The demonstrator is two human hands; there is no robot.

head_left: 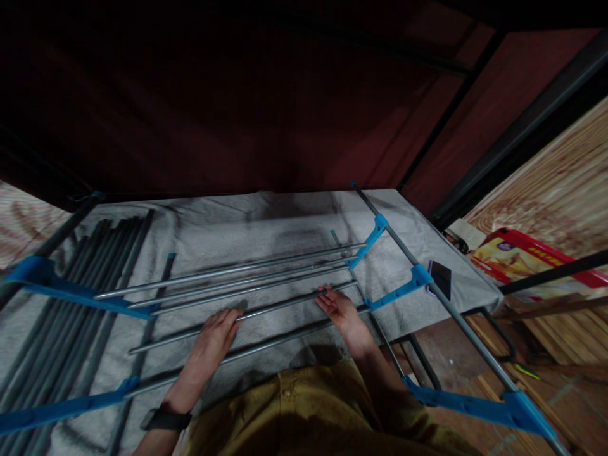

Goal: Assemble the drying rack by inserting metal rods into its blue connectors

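Note:
Several loose thin grey metal rods [228,285] lie side by side on a grey cloth surface [266,221]. My left hand [215,334] rests flat with fingers stretched out, fingertips on one rod [275,306] near its middle. My right hand [338,307] lies open too, with its fingertips touching the same rod near its right end. A dark watch sits on my left wrist. I wear a mustard-yellow garment, seen at the bottom of the view.
A grey tube frame with blue plastic joints [403,288] surrounds the cloth. A bundle of dark rods [71,304] lies at the left. A dark phone [441,277] sits at the cloth's right edge. A red box [522,259] lies on the wooden floor.

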